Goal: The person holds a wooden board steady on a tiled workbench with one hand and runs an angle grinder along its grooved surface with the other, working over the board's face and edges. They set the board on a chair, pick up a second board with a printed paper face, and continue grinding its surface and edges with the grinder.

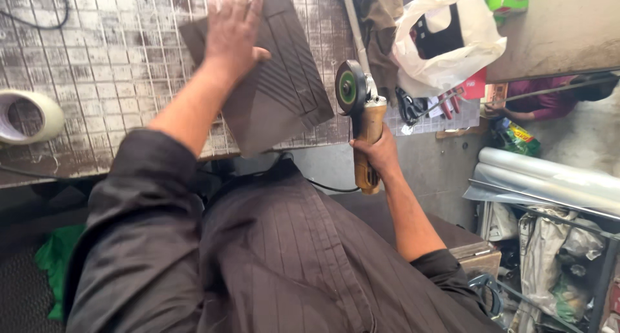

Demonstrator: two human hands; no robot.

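Observation:
My left hand (234,28) lies flat, fingers spread, on a dark brown grooved panel (278,88) that rests on the gridded white worktable (110,68) and sticks out over its near edge. My right hand (378,153) grips the yellow-brown body of an angle grinder (361,123). The grinder's green-centred disc (349,88) stands upright, just beside the panel's right edge. A black cord runs from the grinder's tail back under the table.
A roll of tape (27,117) lies at the table's left. A white plastic bag (445,39) and pliers (420,104) sit at the table's right end. Another person in a purple sleeve (549,100) is at the far right. Rolled sheets and bags (549,178) crowd the right floor.

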